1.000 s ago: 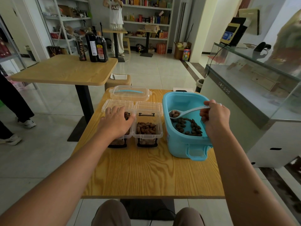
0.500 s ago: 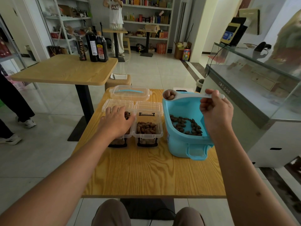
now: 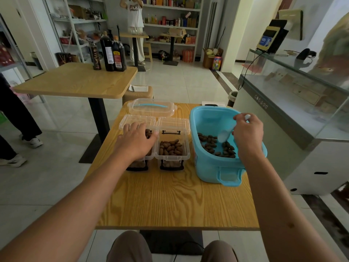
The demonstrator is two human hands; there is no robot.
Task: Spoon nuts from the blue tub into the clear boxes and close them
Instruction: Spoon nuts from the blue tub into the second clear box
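Observation:
The blue tub (image 3: pixel 226 167) stands at the right of the wooden table (image 3: pixel 170 201), with brown nuts (image 3: pixel 209 146) scattered on its bottom. My right hand (image 3: pixel 247 133) grips a white spoon (image 3: pixel 225 134) by the handle, bowl tipped down among the nuts. Two clear boxes stand side by side left of the tub, lids folded back. The right box (image 3: pixel 171 157) holds a layer of nuts. My left hand (image 3: pixel 136 140) rests flat over the left box (image 3: pixel 138 163) and hides most of it.
The tub's clear lid (image 3: pixel 151 108) with a blue handle lies behind the boxes. A second table (image 3: pixel 75 82) with dark bottles (image 3: pixel 113 53) stands to the far left. A glass counter (image 3: pixel 292 103) runs close along the right. A person's legs (image 3: pixel 15 120) are at the left.
Half a second ago the spoon was raised over the tub's far rim with nuts in it; now it is back down inside the tub. My left hand has stayed on the left box.

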